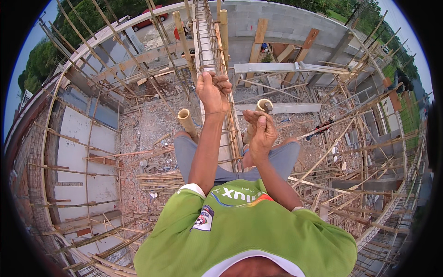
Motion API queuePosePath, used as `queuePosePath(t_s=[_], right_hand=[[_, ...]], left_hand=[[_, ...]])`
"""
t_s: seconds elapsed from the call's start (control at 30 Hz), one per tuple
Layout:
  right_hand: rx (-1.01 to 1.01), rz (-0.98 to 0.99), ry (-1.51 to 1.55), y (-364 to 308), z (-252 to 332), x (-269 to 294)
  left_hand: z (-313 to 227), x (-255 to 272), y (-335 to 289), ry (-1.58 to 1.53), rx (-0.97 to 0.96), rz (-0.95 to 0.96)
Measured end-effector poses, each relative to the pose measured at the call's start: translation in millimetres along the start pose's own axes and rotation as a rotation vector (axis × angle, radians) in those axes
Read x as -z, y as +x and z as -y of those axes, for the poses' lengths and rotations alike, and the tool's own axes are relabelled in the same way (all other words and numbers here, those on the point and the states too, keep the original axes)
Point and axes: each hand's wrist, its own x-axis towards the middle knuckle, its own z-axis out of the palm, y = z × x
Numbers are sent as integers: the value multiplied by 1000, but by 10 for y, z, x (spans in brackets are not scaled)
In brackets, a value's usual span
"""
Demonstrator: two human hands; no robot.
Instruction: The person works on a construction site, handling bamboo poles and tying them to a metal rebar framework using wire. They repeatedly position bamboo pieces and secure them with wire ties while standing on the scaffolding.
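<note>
Over a long rebar cage [206, 48] in narrow wooden formwork, my left hand [212, 91] is raised with its fingers curled in. What it holds, if anything, is too small to name. My right hand [262, 134] is lower and to the right, thumb pressed to bent fingers; its grip cannot be made out. A thin wire [234, 111] seems to run between the right fingertips and the left wrist. Just above the right hand, a dark metal tool head [267, 107] shows at the mouth of an upright bamboo pole [261, 102]. Another cut pole [184, 113] stands left of the cage.
My legs straddle the formwork, high above rubble-strewn ground [147, 120]. Bamboo scaffolding surrounds the site, with a grey block wall [295, 23] ahead. A pale beam [286, 108] lies to the right; a white wall panel [87, 152] stands left. Another person [402, 81] is at far right.
</note>
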Motion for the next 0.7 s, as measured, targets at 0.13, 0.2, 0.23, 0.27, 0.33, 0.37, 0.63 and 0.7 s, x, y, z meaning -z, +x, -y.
queuePosePath(t_s=[0.13,0.2,0.23,0.27,0.33,0.37,0.63,0.7], right_hand=[[-297,-211,541,161,29,-92],[-319,-231,477,217,-67,-41],[-333,-236,448,219,-132,-15],[-321,-245,376,195,-207,-2],[-361,-264,322,126,-358,56],[-382,-271,294,91,-434,87],[-515,-179,189,-339,-452,72],[-560,14,67,-441,-524,248]], left_hand=[[241,165,-133,-235,51,123],[340,53,-222,-246,79,-25],[342,-25,-270,-248,88,-100],[358,-63,-264,-269,96,-160],[358,-73,-250,-221,56,-138],[361,-64,-253,-198,35,-127],[287,45,-181,-97,2,-160],[301,129,-118,-40,47,-205]])
